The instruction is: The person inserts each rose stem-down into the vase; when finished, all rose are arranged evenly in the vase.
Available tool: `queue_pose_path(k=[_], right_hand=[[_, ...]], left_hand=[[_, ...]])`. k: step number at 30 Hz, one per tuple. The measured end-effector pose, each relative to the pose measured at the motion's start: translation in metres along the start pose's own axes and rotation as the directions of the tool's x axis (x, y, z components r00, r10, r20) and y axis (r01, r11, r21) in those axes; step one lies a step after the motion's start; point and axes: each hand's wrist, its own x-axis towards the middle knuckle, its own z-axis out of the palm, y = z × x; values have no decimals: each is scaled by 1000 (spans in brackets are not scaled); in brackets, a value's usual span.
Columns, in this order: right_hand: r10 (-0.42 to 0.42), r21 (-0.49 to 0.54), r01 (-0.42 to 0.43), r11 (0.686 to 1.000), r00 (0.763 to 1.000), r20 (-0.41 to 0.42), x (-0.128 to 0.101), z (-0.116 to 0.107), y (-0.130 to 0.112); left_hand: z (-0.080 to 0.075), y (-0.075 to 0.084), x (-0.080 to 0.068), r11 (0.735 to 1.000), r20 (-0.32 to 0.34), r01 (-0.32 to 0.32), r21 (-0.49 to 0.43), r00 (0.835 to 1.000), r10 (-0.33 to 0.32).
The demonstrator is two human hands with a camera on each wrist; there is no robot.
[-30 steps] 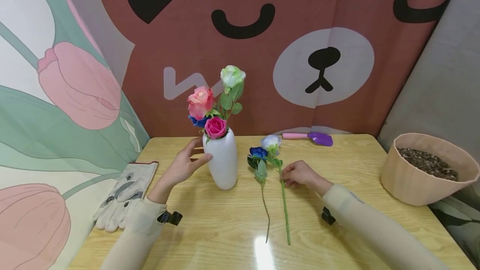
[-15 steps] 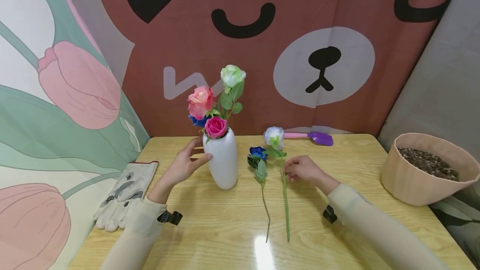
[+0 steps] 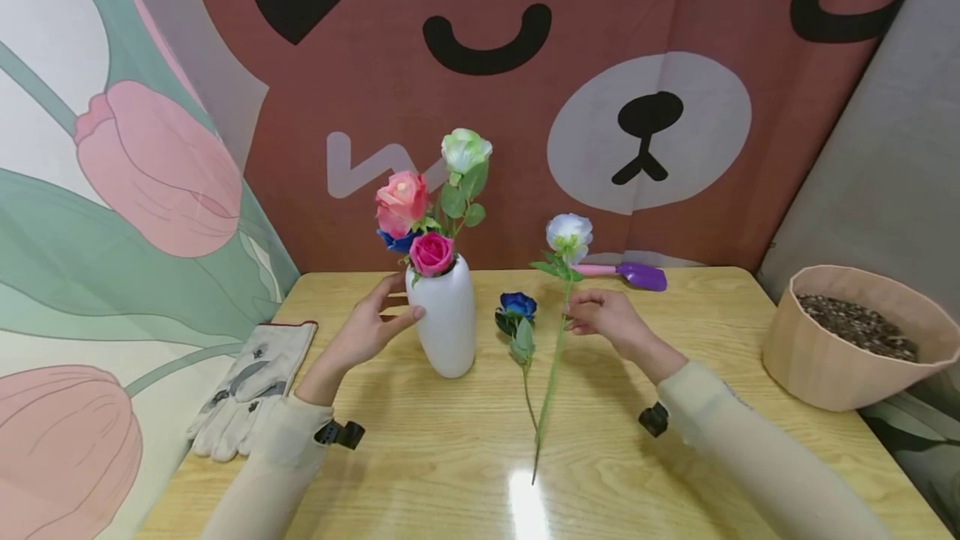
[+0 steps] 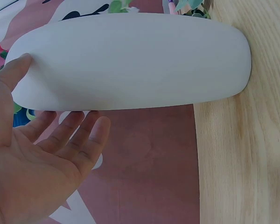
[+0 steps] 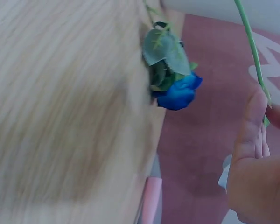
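Note:
A white vase (image 3: 448,332) stands upright on the table, holding a coral rose (image 3: 401,203), a bright pink rose (image 3: 432,254), a greenish-white rose (image 3: 466,151) and a blue flower (image 3: 397,242). My left hand (image 3: 369,325) holds the vase near its top, thumb in front and fingers around the far side; the left wrist view shows the thumb (image 4: 19,67) against its wall. Between thumb and fingers, my right hand (image 3: 609,322) pinches the green stem of a pale blue-white rose (image 3: 569,237), raised with its bloom up. A dark blue rose (image 3: 517,305) lies between vase and right hand.
A pink-handled purple trowel (image 3: 642,276) lies at the table's back edge. At the right stands a peach pot (image 3: 817,361) of dark soil. Grey-white work gloves (image 3: 251,390) lie at the left edge. A printed curtain (image 3: 495,107) hangs behind.
My right hand has lifted the pale rose off the table, its bloom rising and its stem's lower end swinging left. The left hand and vase have stayed in place.

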Motion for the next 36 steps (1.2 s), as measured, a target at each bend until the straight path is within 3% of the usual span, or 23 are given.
queue_pose_path(k=[8,20,24,31,36], right_hand=[[-55,105,63,993,996,-72,-1,0,-25],[-82,280,142,949,973,-213,-3,3,-60],[-99,339,179,924,966,-240,-2,3,-67],[-125,465,246,850,953,-276,-1,4,-81],[-112,493,265,828,941,-318,-3,3,-92]], left_hand=[[0,1,0,1000,-5,-2,8,1000,2],[-1,0,1,1000,7,8,4,1000,-8],[-1,-1,1,1000,6,6,-3,1000,-6],[-1,-3,2,1000,3,5,-5,1000,-5],[-1,-3,1,1000,2,-1,-3,1000,1]])
